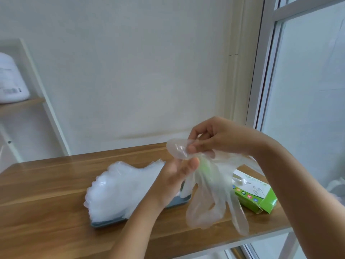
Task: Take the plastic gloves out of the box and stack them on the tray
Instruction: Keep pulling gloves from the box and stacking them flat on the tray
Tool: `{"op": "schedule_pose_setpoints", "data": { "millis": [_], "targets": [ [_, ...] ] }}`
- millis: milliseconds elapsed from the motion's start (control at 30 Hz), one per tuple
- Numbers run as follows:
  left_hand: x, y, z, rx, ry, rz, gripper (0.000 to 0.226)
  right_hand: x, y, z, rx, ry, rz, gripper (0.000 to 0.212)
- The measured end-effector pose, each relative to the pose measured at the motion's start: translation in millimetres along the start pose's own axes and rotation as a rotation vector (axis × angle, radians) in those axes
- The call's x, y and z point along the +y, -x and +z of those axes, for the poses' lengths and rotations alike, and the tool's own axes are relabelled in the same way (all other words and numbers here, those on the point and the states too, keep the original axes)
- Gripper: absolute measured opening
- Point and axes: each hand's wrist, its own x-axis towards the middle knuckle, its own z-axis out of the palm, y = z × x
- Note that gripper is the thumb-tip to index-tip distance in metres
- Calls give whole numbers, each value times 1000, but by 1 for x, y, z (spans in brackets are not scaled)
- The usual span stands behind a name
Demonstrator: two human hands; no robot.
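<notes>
- A single clear glove (211, 199) is held in the air above the desk (46, 184), between the tray (104, 224) and the box (255, 195). Its cuff is uppermost and its fingers hang down loose, which is judged to let it fall open before it is laid flat.
- The cuff is pinched by the grip of the right hand (220, 139), with thumb and fingertips clamped together on the film. The high hold appears chosen so that the glove is unfolded by its own weight.
- The grip of the left hand (173, 182) is closed on the glove just below the cuff, thumb against fingers, seemingly to smooth or part the clinging film. The exact contact is hidden by blur.
- A stack of gloves (119, 187) is piled on the tray, which is set near the middle of the desk toward its front edge. The tray's left and far rims are covered by the pile, and only the near and right rims are left showing.
- The box is laid at the right edge of the desk with its opening turned up, within easy reach of the right hand. Some clear film is seen at the opening.
- The task is judged well along but unfinished, since the held glove is not yet laid on the stack.
</notes>
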Motion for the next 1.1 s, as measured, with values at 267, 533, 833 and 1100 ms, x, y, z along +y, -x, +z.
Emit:
{"op": "schedule_pose_setpoints", "data": {
  "millis": [267,533,833,1100],
  "targets": [
    [-14,29,-69,73,-241,-234,5,15,-49,24,-7,7,31,13],
    [-22,21,-157,230,-820,-375,32,20,-117,65,178,272,52,9],
    [-22,31,-178,579,-1453,293,12,15,-109,88,570,207,-245,3],
    [-82,63,-173,301,-1595,79,34,69,-104,137,291,314,-218,9]
  ]
}}
